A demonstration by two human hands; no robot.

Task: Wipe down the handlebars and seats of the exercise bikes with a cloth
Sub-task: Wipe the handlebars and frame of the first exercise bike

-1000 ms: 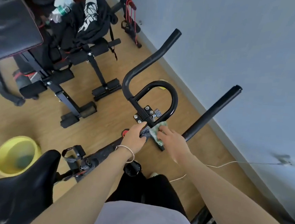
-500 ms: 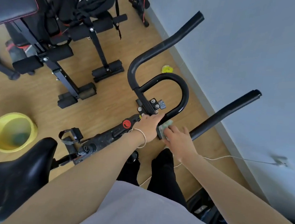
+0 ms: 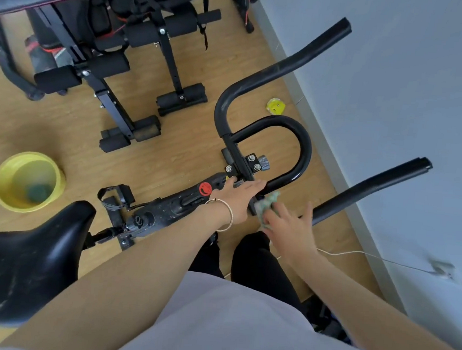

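Two hands at handlebar (image 3: 296,141) base, mid-wipe. Left hand (image 3: 239,200) flat, fingers extended, bracing on clamp (image 3: 248,163). Right hand (image 3: 289,226) spread loosely over green cloth (image 3: 267,205), pressing it against bar junction. Next: slide cloth along right grip (image 3: 367,189). Seat (image 3: 24,258) near left, likely unwiped. Cloth mostly hidden beneath fingers.

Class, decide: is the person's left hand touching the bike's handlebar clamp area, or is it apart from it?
Touching. The head view shows the left hand laid flat on the bike's handlebar stem just below the bolts, with no gap visible.
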